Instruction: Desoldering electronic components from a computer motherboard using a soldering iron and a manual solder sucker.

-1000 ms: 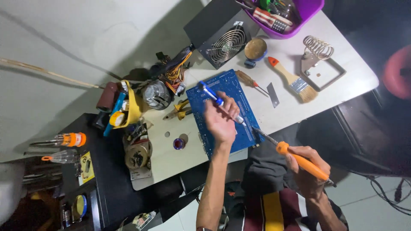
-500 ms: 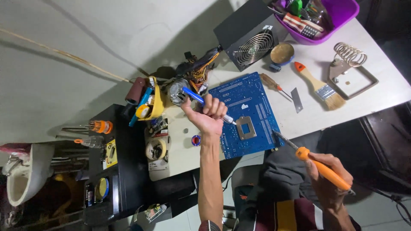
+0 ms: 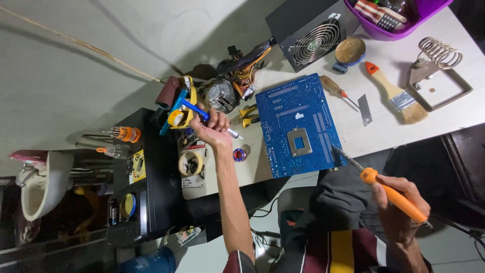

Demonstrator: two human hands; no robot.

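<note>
Left hand point(image 3: 214, 124) was closed around a blue desoldering pump point(image 3: 202, 112), reaching out to the left of the blue motherboard point(image 3: 298, 126) and close to the yellow tool holder point(image 3: 181, 108) at the table's left end. The pump's long axis ran slantwise, its blue plunger end pointing far and left toward the holder, its silvery tip near and right toward the board. Right hand point(image 3: 401, 202) was wrapped fully about the orange soldering iron point(image 3: 384, 187), held off the near edge of the white table point(image 3: 454, 111); the iron's shaft pointed far and left, its tip just at the board's near right corner. So the board lay between the two hands, right of the pump and left of the iron, with the iron's tip the closer of the two. A brush point(image 3: 396, 93) and coil stand point(image 3: 439, 65) lay farther right.
</note>
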